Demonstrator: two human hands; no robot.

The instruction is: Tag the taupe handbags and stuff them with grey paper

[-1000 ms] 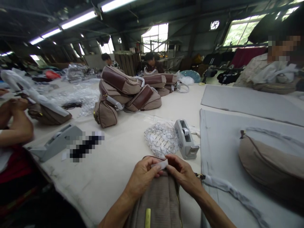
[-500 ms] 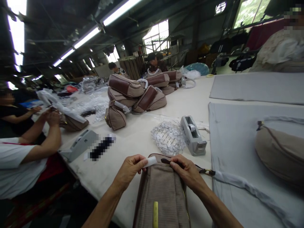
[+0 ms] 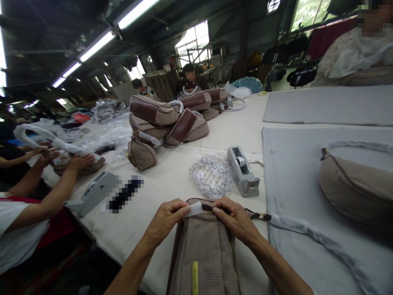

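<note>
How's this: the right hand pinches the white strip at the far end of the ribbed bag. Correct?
Wrong hand: the head view shows the left hand pinching the white strip; the right hand holds the dark tab. The far end of the ribbed bag is correct.

No readable text or numbers.

At lower centre, a bag (image 3: pixel 207 254) is lying on the worktop (image 3: pixel 172 176); behind it, a tape dispenser (image 3: pixel 250 181) is standing; farther back, a bag pile (image 3: pixel 164 116) is resting; at right, a sheet (image 3: pixel 294 180) is bearing another bag (image 3: pixel 359 186).
</note>
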